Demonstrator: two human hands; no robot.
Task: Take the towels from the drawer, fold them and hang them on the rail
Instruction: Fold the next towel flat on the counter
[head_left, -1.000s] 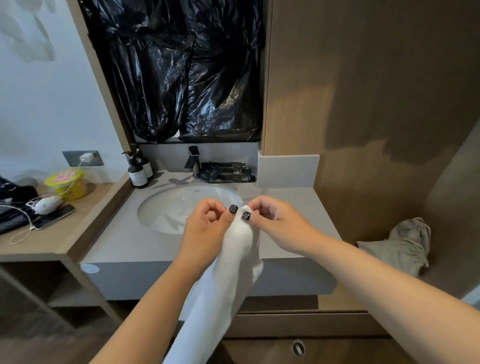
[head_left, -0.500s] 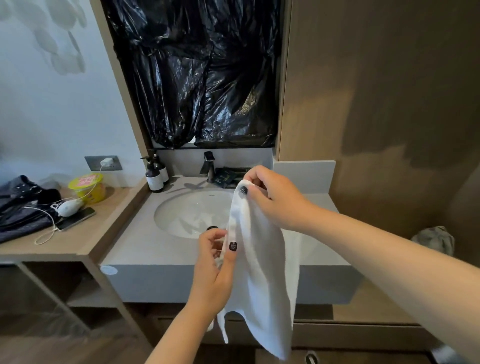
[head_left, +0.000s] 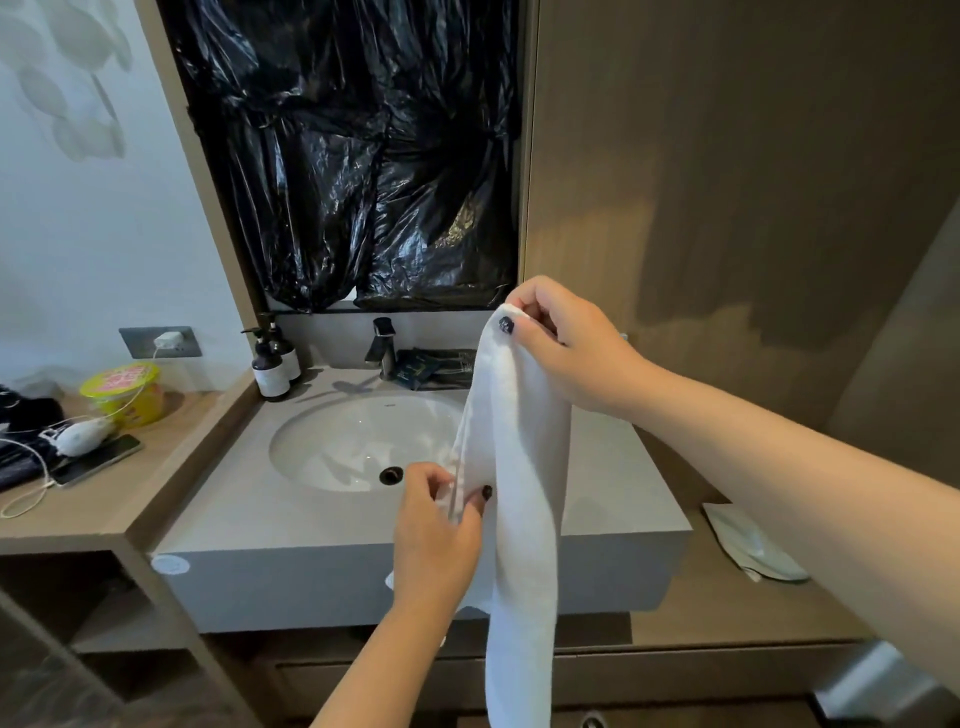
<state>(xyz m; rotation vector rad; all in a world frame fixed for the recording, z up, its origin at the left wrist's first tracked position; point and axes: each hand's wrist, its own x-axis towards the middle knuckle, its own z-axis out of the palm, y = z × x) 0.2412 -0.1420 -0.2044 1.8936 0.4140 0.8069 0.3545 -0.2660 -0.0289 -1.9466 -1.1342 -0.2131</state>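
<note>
Change: left hand (head_left: 434, 540) slid lower along the white terry towel (head_left: 519, 493), mid-frame.
Fingers: both pinch towel; right hand (head_left: 566, 348) at the top corner.

**Room around the vanity**

Two dark pump bottles (head_left: 272, 366) are crowding the back left corner of the grey stone vanity top (head_left: 291, 525), and a dark faucet (head_left: 383, 345) is standing at its back edge. The front edge is lying bare, though a long white towel (head_left: 524, 519) is hanging across its right half.
</note>
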